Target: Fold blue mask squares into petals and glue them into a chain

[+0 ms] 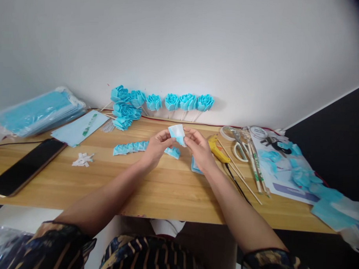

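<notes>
Between both hands, above the middle of the wooden table (166,189), is a small piece of blue and white mask fabric (177,131), partly folded. My left hand (158,146) pinches its left side with thumb and fingers. On its right edge, my right hand (199,147) has a like pinch. A row of folded blue petals (130,147) lies on the table, running behind my left hand, and its right end shows below the held piece. Partly hidden under my right hand is a stack of blue fabric squares (196,166).
Blue fabric roses (171,102) on sticks lean along the wall. Left are packed masks (36,110), a phone (27,166) and white scraps (83,159). On the right lie a yellow glue gun (218,149), scissors (240,150), wooden sticks (248,186) and blue scraps (304,176).
</notes>
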`<state>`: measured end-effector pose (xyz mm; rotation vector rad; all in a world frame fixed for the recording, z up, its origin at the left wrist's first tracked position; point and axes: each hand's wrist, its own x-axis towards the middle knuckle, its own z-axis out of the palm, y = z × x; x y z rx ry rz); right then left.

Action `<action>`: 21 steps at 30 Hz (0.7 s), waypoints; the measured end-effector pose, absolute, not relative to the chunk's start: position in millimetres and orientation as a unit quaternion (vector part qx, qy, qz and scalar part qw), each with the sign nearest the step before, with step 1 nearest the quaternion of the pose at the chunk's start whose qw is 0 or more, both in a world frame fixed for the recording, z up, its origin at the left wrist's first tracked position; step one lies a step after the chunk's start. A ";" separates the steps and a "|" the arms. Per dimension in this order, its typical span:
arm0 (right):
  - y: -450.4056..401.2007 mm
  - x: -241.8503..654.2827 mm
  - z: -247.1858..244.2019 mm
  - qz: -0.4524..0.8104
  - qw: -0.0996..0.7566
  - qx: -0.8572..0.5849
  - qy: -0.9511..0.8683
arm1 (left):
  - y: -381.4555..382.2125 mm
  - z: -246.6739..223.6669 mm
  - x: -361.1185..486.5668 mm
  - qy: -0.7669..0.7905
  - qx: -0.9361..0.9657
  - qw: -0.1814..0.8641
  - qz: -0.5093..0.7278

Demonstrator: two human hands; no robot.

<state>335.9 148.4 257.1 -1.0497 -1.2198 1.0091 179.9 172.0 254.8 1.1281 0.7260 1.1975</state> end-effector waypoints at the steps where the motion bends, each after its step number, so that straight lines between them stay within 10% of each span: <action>1: 148.2 336.6 257.4 0.446 0.581 -0.445 -0.515 | 172.8 254.8 179.4 0.314 0.492 0.621 0.523; 21: 149.4 335.9 260.9 0.452 0.575 -0.433 -0.528 | 173.0 249.9 179.7 0.314 0.504 0.646 0.480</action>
